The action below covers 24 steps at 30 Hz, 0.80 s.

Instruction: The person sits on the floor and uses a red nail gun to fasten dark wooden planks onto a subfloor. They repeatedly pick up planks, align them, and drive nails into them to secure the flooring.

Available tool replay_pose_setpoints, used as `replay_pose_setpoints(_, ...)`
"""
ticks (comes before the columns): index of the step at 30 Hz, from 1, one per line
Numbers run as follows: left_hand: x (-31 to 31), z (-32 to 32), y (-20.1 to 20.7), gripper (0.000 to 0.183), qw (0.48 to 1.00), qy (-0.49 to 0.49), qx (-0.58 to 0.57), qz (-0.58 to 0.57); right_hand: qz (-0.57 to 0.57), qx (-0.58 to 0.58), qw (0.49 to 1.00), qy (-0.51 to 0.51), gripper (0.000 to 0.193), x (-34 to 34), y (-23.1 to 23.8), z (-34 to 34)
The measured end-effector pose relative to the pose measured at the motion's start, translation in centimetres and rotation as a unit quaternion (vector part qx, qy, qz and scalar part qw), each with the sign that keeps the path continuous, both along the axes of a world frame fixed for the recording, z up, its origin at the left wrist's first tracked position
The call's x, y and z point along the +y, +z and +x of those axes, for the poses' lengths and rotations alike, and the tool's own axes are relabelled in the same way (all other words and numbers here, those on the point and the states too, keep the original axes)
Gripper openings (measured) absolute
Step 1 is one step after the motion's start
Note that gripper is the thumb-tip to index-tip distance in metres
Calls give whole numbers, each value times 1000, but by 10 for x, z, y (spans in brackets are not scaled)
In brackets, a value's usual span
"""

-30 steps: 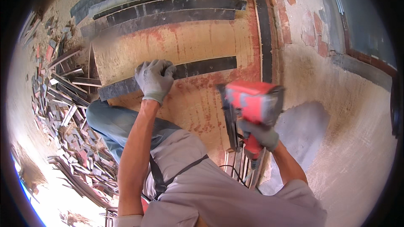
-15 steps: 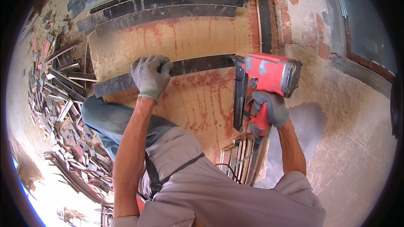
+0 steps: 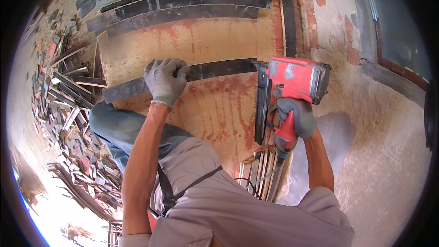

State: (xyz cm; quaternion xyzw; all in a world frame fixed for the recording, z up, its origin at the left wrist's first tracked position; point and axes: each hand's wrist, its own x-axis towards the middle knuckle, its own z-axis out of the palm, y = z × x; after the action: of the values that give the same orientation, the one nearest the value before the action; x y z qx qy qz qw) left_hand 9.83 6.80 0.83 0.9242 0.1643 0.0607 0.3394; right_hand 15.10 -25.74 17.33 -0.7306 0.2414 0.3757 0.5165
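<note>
A red nail gun (image 3: 295,80) with a dark magazine is gripped by its handle in my right hand (image 3: 298,116), which wears a grey glove. Its nose meets the right end of a black wooden strip (image 3: 222,69) that runs across a tan, red-stained board (image 3: 215,110). Gloved as well, my left hand (image 3: 165,80) is curled over the strip left of its middle, gripping it against the board. The underside of the left fingers is hidden.
Several dark planks (image 3: 183,13) lie side by side at the board's far end. Wood offcuts (image 3: 82,151) are heaped on the left. Narrow slats (image 3: 260,174) stand below the nail gun, near its hose. A patchy plaster and brick wall (image 3: 338,27) rises on the right.
The nail gun has shifted very slightly to the right in view, and the board and planks have moved a little the same way. Both hands keep their grips.
</note>
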Motion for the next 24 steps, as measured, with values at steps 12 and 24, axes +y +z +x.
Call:
replay_pose_setpoints(12, -1, -1, 1, 8, 1000, -22, -3, 22, -15, 6, 1000, 16, 17, 42, -3, -8)
replay_pose_setpoints(24, 1, -3, 3, 8, 1000, 2, 4, 8, -10, 40, 996, 79, 20, 75, 2, -19)
